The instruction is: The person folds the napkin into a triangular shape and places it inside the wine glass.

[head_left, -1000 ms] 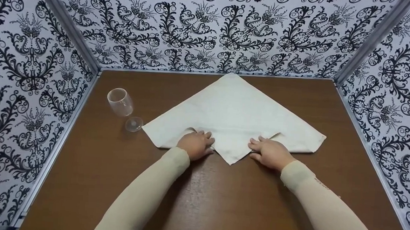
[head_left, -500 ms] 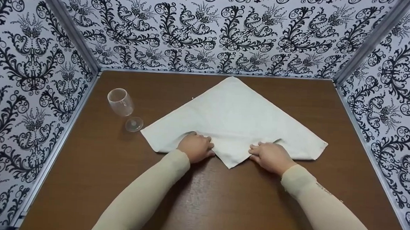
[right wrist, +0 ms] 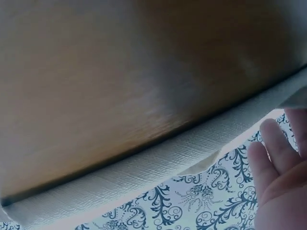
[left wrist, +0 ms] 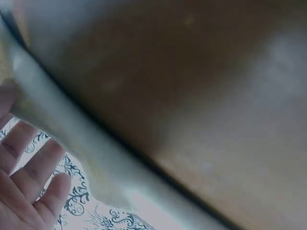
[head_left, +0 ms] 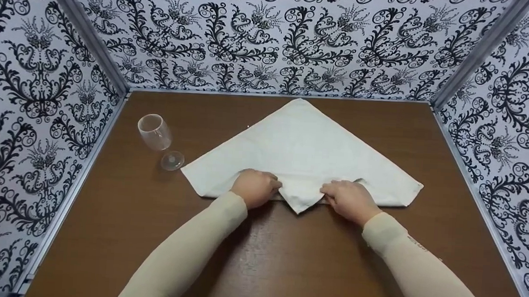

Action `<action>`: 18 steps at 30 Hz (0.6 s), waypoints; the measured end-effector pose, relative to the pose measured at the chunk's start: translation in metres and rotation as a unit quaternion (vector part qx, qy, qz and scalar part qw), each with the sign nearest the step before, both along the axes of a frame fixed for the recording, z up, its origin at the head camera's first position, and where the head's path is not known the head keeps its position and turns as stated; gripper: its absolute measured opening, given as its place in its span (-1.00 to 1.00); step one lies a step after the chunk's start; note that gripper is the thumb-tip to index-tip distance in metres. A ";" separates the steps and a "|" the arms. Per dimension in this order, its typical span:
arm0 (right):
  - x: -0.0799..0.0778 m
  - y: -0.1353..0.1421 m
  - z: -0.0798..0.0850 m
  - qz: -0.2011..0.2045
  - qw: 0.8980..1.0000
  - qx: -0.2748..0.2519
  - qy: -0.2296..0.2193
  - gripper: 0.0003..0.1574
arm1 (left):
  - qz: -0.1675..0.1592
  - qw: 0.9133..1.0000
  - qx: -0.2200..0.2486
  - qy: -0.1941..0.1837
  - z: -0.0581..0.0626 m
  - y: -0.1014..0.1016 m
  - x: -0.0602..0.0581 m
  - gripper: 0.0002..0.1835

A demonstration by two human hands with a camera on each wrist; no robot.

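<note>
A white cloth napkin (head_left: 305, 141), folded into a broad triangle, lies on the table with its tall corner pointing away from me. At its near edge, a small pointed flap hangs down toward me, slightly raised. My left hand (head_left: 254, 188) pinches the flap's left side and my right hand (head_left: 350, 200) its right side. In the left wrist view, several fingers of the left hand (left wrist: 29, 182) show beside the napkin's edge (left wrist: 86, 129). The right wrist view shows fingers of the right hand (right wrist: 283, 177) by the napkin's edge (right wrist: 144, 160); both thumbs are largely hidden.
A clear stemmed glass (head_left: 155, 133) stands left of the napkin, its round foot close to the napkin's left corner. The brown table (head_left: 276, 267) is bounded by black-and-white patterned walls (head_left: 261, 35) at the back and both sides.
The napkin shifted slightly toward me between the first two frames. Since then, both hands have curled onto the flap's sides and lifted it a little, showing the folded edge beneath. The glass has not moved.
</note>
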State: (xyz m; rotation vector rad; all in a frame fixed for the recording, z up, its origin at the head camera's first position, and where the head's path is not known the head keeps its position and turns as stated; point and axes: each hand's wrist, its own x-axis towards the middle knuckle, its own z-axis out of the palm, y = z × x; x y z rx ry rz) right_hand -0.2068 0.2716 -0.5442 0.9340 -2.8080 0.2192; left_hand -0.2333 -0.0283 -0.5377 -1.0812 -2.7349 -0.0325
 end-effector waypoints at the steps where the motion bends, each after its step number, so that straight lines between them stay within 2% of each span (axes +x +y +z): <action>1: -0.002 0.000 0.001 -0.002 1.000 -0.007 0.020 -0.90 | -0.004 1.000 -0.001 0.004 0.001 0.000 -0.003 -0.81; 5: -0.014 -0.004 0.003 -0.018 0.995 -0.017 0.093 -0.85 | 0.002 0.999 -0.009 0.039 0.005 0.001 -0.017 -0.78; 8: -0.024 -0.008 0.004 -0.031 0.994 -0.012 0.101 -0.75 | 0.022 0.998 -0.013 0.052 0.005 0.004 -0.026 -0.82; 11: -0.030 -0.011 0.001 -0.039 0.997 0.008 0.072 -0.75 | 0.042 0.998 -0.019 0.033 0.002 0.006 -0.031 -0.85; 13: -0.031 -0.012 -0.002 -0.041 0.998 0.020 0.043 -0.78 | 0.042 0.999 -0.022 0.007 -0.001 0.006 -0.031 -0.85; 16: -0.028 -0.012 -0.005 -0.036 0.999 0.034 -0.003 -0.79 | 0.019 0.999 -0.038 -0.032 -0.004 0.007 -0.026 -0.87; 18: -0.025 -0.011 -0.005 -0.033 0.998 0.046 -0.032 -0.72 | 0.004 0.997 -0.050 -0.051 -0.006 0.006 -0.024 -0.84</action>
